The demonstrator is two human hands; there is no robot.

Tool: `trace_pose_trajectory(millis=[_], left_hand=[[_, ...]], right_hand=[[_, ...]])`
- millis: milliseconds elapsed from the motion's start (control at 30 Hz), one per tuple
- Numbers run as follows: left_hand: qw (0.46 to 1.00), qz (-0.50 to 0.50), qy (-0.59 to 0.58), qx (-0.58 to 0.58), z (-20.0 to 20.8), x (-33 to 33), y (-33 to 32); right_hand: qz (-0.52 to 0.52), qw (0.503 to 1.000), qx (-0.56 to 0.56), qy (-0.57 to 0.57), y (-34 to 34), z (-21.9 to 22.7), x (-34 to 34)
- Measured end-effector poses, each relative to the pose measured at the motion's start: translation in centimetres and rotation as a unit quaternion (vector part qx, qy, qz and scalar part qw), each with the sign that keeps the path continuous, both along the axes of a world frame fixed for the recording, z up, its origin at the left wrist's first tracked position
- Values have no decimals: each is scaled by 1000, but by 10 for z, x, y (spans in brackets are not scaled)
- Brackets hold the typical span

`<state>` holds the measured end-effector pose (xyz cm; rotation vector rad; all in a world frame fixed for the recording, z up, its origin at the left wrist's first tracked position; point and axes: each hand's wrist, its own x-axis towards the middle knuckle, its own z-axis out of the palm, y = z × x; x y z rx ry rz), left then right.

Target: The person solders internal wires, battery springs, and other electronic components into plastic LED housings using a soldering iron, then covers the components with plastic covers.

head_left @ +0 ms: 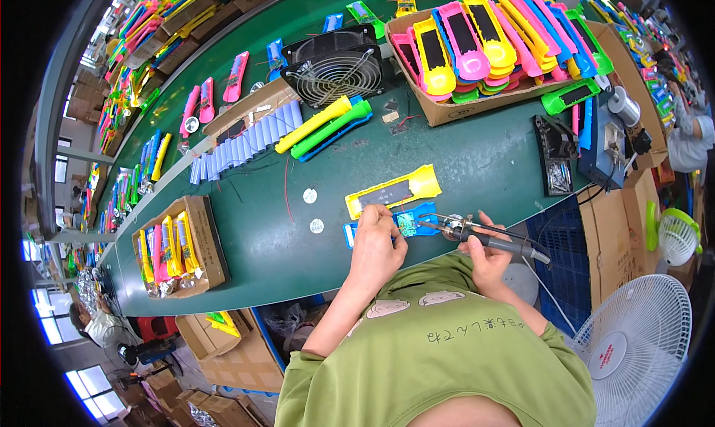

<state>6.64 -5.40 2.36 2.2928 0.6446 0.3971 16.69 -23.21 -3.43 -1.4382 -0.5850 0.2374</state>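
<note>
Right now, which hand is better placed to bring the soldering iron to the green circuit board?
Probably the right hand: it grips the soldering iron, whose front end points toward the green circuit board. The left hand is bunched over the blue casing, holding no iron.

Smooth plastic, I'd say, for the blue casing [427,209] at the left grip [380,241] and the yellow casing [427,181] just beyond. The right grip [485,259] holds a soldering tool [497,244], matt-handled, with shiny metal forward. Beneath both grips, the smooth tabletop [484,155] gleams faintly; beyond them stands a matt cardboard box [480,112].
</note>
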Motion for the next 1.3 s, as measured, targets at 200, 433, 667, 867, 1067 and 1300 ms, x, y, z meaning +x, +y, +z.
trace_pose_trajectory(millis=[200,433,667,867,1067,1300], left_hand=[[1000,16,-13,6,-4,0,-2],[855,156,-213,-446,-8,-53,-30],[799,319,-261,-437,-39,-96,-29],[966,77,-190,160,-10,-47,-14],[987,25,-108,118,-16,-23,-17],[973,-20,-101,205,-20,-22,-13]], right_hand=[[2,999,12,40,1,9,-3],[-3,991,59,120,1,20,-8],[12,996,23,84,3,19,-6],[13,999,-13,-49,2,19,-1],[34,991,-34,-124,-4,22,3],[24,995,-21,-97,-4,14,0]])
